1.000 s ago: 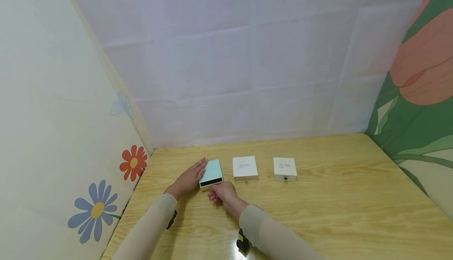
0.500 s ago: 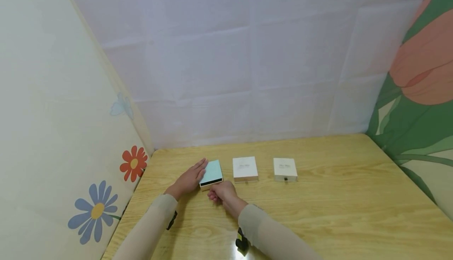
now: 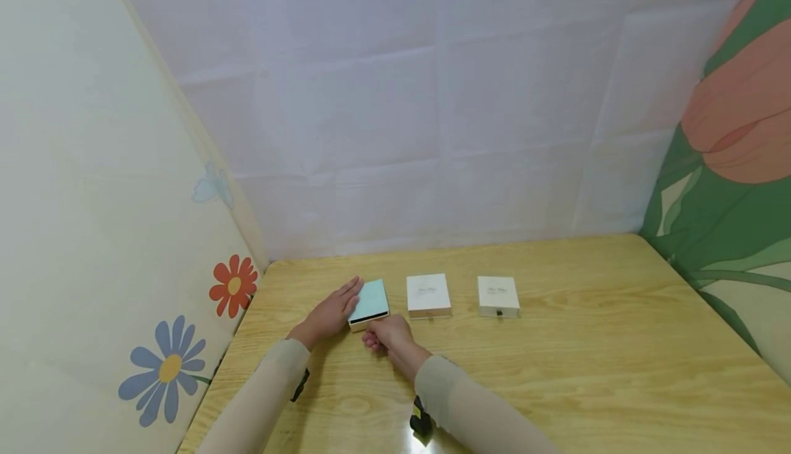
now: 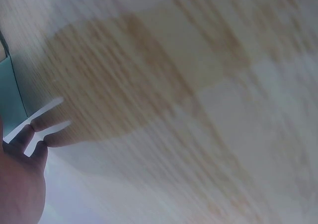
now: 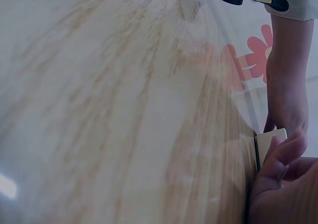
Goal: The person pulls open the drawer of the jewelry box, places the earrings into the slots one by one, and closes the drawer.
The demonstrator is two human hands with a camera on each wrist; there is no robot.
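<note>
A small box with a light teal top [image 3: 371, 297] lies at the left of the row, a narrow dark strip showing between its top and its cream front. Along its left side my left hand [image 3: 330, 312] lies with fingers straight, fingertips at the edge; the left wrist view shows a teal corner [image 4: 12, 102] beside the fingers. My right hand [image 3: 392, 335] is curled against the cream front, knuckles toward the box. In the right wrist view the bent fingers and thumb of the right hand [image 5: 283, 179] overlap the cream front [image 5: 271, 142].
Two white boxes with small printed lettering stand to the right, the middle box [image 3: 428, 294] and the right box [image 3: 498, 295]; the right one has a dark tab in front. All are on a wood-grain table [image 3: 556, 358]. A white cloth [image 3: 432, 97] hangs behind.
The dark strip below the teal top has narrowed, and more of the cream front shows under it. Both hands have stayed nearly in place.
</note>
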